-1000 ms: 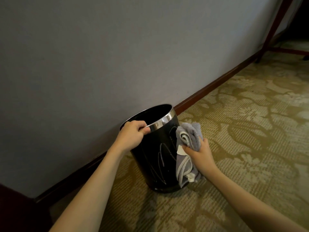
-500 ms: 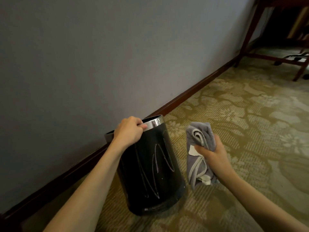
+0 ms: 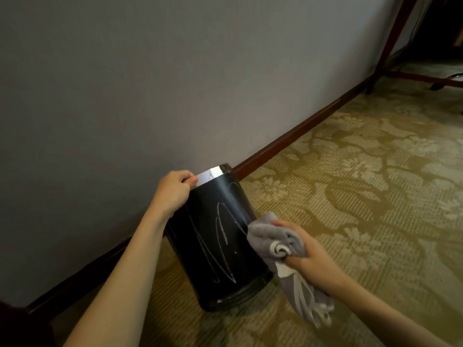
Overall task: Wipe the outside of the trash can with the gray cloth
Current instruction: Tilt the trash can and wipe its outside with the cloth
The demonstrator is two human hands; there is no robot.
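Observation:
A black round trash can (image 3: 213, 249) with a silver rim stands on the carpet beside the wall, tilted with its top toward the wall. White scribble marks run down its near side. My left hand (image 3: 172, 191) grips the silver rim at the top left. My right hand (image 3: 300, 249) holds a bunched gray cloth (image 3: 270, 236) whose upper end presses against the can's right side; its tail with white trim hangs down below my wrist.
A gray wall (image 3: 150, 83) with a dark red-brown baseboard (image 3: 288, 136) runs diagonally behind the can. Patterned gold-green carpet (image 3: 363, 196) covers the floor to the right. Dark wooden furniture legs (image 3: 393, 38) stand at the far upper right.
My right hand has brought the cloth from beside the can onto its right side. The can has tipped further toward the wall, and the view has shifted closer.

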